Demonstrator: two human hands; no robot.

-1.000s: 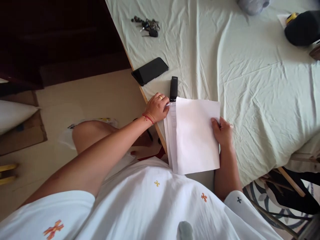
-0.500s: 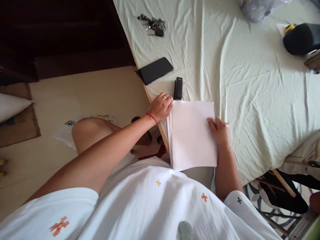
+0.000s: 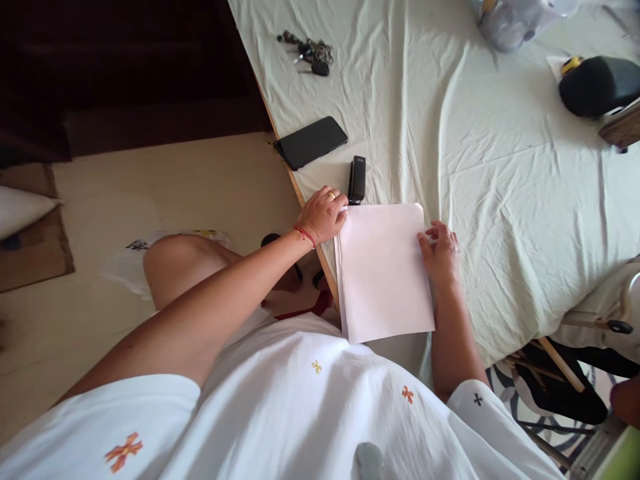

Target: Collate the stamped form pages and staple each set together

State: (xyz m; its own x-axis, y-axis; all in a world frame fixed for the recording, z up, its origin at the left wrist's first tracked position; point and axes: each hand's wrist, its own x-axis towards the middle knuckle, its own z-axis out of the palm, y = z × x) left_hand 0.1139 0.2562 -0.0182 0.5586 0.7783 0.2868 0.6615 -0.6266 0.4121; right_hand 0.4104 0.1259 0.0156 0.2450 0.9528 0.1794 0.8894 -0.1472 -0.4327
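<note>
A few sheets of white paper (image 3: pixel 387 273) lie stacked at the table's near edge and overhang it toward my lap. My left hand (image 3: pixel 324 213) is closed on their upper left corner, with fingers curled over it. My right hand (image 3: pixel 441 250) is beside the right edge, its fingers apart and its thumb by the paper. The upper right corner bends up slightly. A black stapler (image 3: pixel 357 179) stands just above the stack, its lower end by my left fingertips. Part of the stack under my left hand is hidden.
On the pale tablecloth (image 3: pixel 500 200) are a black phone (image 3: pixel 313 142), a bunch of keys (image 3: pixel 315 55), a clear plastic bag (image 3: pixel 520 23) and a dark rounded object (image 3: pixel 597 85) next to something yellow. A chair and part of another person show at the lower right.
My right hand has loosened from the paper's right edge, and its fingers have spread and shifted slightly upward. The upper right corner now curls. My left hand stays on its corner.
</note>
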